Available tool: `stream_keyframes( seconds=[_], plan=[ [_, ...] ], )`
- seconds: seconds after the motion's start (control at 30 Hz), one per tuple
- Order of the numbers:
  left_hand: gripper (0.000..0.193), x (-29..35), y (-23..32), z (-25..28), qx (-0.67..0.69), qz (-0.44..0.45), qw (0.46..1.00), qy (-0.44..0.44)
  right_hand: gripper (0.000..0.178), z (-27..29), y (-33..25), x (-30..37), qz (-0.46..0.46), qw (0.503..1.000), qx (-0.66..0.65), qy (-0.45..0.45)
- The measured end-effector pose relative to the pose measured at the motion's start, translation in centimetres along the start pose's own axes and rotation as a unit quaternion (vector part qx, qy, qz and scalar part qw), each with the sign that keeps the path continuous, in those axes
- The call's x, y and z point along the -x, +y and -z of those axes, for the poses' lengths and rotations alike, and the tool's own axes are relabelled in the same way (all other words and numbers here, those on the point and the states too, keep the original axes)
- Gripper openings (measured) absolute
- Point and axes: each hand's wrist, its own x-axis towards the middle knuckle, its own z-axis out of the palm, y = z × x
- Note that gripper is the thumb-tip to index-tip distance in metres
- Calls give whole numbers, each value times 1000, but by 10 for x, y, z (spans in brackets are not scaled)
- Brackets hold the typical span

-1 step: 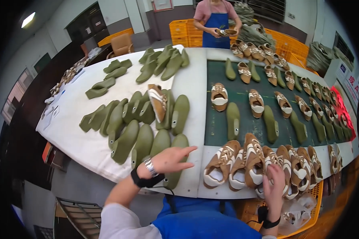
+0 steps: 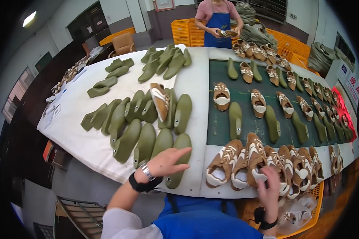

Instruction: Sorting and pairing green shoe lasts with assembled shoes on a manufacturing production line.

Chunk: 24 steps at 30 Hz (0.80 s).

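Observation:
My left hand [image 2: 163, 162] is held over the front row of green shoe lasts, with its index finger and thumb spread apart. Beneath its fingers lies a last [image 2: 182, 141]; whether they touch it cannot be made out. My right hand [image 2: 270, 187] is at the front edge of the table, its fingers bent around the white heel of a brown-and-white sneaker [image 2: 256, 153]. That sneaker stands in a tight row of similar laced shoes, toes pointing away from me. To its left are two more sneakers [image 2: 223, 163].
Green lasts [image 2: 127, 141] stand in groups on the white cloth [image 2: 68, 123], with one sneaker [image 2: 159, 101] resting among them. Paired sneakers and lasts fill a dark green mat [image 2: 243, 133]. Across the table a person [image 2: 217, 28] holds a shoe. A yellow crate [image 2: 317, 199] sits below the near edge.
My right hand has shifted left onto the heel of the sneaker. My left hand has moved slightly left over the last. The whole view has drifted a little.

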Motion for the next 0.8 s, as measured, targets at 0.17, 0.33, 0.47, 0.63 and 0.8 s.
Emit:
stream_keyframes(
  seconds=[0.17, 0.33, 0.47, 0.63, 0.8],
  plan=[
    [57, 80, -56, -41, -33, 153, 950, 269, 39, -96, -77, -9, 159, 948, -121, -247],
    [80, 84, -87, -74, 190, 182, 936, 235, 44, -187, -120, -30, 203, 932, -69, -291],
    [65, 79, -85, -41, 68, 210, 967, 125, 30, -230, -120, -31, 195, 942, -18, -274],
    [57, 23, -121, 25, -68, 142, 951, 268, 23, -243, -132, -23, 193, 941, -31, -276],
    [62, -88, -161, 35, -153, 286, 938, 123, 19, -242, -125, -21, 189, 949, -27, -250]
  ],
)
